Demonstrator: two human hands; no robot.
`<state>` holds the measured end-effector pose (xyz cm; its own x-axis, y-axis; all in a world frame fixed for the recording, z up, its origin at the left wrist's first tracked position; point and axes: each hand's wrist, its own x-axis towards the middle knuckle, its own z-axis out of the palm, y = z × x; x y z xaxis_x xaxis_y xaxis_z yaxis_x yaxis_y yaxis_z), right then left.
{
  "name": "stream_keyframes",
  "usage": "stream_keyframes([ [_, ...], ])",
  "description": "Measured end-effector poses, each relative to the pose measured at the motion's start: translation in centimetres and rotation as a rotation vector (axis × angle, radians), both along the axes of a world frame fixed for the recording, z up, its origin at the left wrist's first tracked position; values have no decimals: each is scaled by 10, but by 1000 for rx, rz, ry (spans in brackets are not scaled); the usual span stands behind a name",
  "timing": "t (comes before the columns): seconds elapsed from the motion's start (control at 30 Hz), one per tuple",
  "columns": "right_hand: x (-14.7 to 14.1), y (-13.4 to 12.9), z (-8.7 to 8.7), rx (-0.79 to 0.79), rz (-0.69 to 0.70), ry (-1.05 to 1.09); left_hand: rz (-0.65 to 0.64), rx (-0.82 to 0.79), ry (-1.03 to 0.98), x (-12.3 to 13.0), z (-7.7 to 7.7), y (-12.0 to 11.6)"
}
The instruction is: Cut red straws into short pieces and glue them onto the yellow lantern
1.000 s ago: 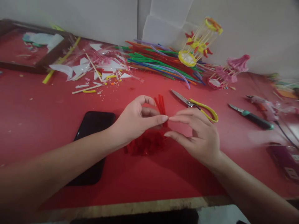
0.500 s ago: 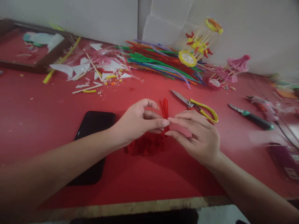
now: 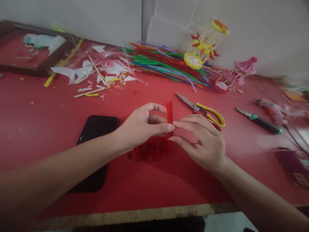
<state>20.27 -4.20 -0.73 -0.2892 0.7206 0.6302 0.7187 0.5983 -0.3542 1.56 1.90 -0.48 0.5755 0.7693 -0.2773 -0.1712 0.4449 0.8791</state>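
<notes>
Since the red strips [image 3: 169,111] likely needed steadying, the left hand [image 3: 141,125] pinched them together, while just right of them the right hand [image 3: 206,138] curved, its grip impossible to tell

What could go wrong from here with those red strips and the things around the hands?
The red strips appear pinched in the left hand's fingertips with their upper ends free, so they could splay or slip onto the red pile below.
The scissors lie just beyond the right hand, which might knock their handles.
The left forearm crosses above the black phone and could nudge it.
</notes>
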Motion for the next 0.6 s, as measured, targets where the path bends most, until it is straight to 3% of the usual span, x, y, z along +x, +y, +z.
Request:
stream_keyframes([
  [0.37,-9,-8,1,-84,8,153,21,52,-78,4,1,-1],
  [0.5,-12,-7,-5,-376,-21,494,46,142,-61,3,1,-3],
  [0.6,-13,-4,-12,-656,75,864,51,189,-50,2,1,-3],
])
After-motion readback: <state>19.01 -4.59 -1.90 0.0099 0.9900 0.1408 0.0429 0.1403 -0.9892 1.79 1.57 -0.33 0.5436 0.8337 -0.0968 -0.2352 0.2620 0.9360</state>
